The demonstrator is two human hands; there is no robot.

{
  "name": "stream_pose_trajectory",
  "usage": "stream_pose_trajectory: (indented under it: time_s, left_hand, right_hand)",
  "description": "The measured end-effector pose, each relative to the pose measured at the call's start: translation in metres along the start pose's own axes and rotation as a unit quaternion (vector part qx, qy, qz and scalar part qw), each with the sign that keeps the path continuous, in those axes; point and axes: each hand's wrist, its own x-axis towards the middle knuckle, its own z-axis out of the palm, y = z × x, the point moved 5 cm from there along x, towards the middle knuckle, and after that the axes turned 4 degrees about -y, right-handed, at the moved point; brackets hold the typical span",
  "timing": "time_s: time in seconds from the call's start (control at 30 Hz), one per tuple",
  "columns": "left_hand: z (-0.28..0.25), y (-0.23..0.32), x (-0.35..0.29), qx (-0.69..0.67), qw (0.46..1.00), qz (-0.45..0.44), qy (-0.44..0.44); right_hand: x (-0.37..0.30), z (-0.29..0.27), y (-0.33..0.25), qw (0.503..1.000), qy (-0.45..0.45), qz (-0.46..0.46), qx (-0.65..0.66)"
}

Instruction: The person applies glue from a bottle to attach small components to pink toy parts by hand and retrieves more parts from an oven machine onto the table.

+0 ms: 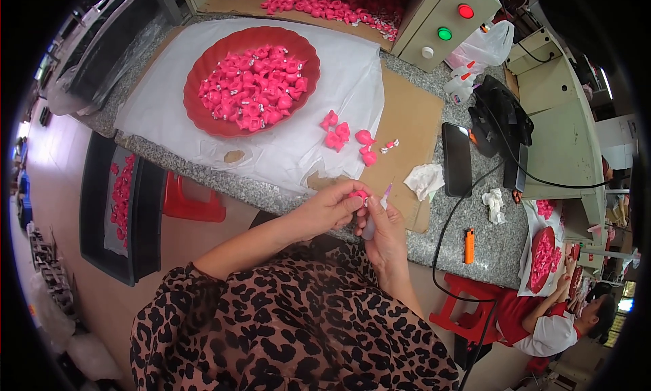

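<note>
My left hand (pixel 325 207) pinches a small pink plastic piece (pixel 361 195) just in front of the table's near edge. Close against it, my right hand (pixel 388 236) is wrapped round a small whitish squeeze bottle (pixel 369 230) with a thin needle-like tip pointing up. The fingers of both hands nearly meet and cover much of the piece. Beyond them, several loose pink pieces (pixel 337 136) lie on white paper and cardboard. A red scalloped bowl (pixel 193 86) at the far left is heaped with like pieces, some showing white parts.
On the granite table lie a crumpled tissue (pixel 425 181), a dark phone (pixel 456 159), an orange lighter (pixel 469 246) and a black cable (pixel 444 232). A machine with lit buttons (pixel 444 33) stands behind. Left below is a dark bin (pixel 146 215); a co-worker (pixel 553 330) sits at the right.
</note>
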Motion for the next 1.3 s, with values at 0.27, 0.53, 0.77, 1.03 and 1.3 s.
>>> stream_pose_trajectory:
  time_s: [0.27, 0.53, 0.77, 1.03, 1.3]
  left_hand:
    - [0.011, 0.000, 0.001, -0.011, 0.999, 0.026, -0.025]
    - [0.009, -0.002, 0.003, -0.025, 0.999, 0.012, -0.031]
    - [0.011, 0.001, 0.007, 0.027, 0.999, 0.017, 0.007]
    - [0.010, -0.001, 0.009, -0.022, 0.998, 0.017, -0.050]
    - [-0.001, -0.009, -0.001, -0.216, 0.974, -0.034, -0.059]
  right_hand:
    - [-0.004, 0.006, -0.001, 0.996, -0.016, -0.080, -0.025]
    - [-0.002, 0.004, 0.002, 0.998, -0.020, -0.065, 0.000]
    - [-0.001, 0.002, 0.002, 0.997, -0.035, -0.064, 0.014]
    - [0.001, 0.000, -0.004, 1.000, 0.010, -0.023, 0.012]
    - [-0.003, -0.010, -0.009, 0.997, -0.021, 0.035, 0.058]
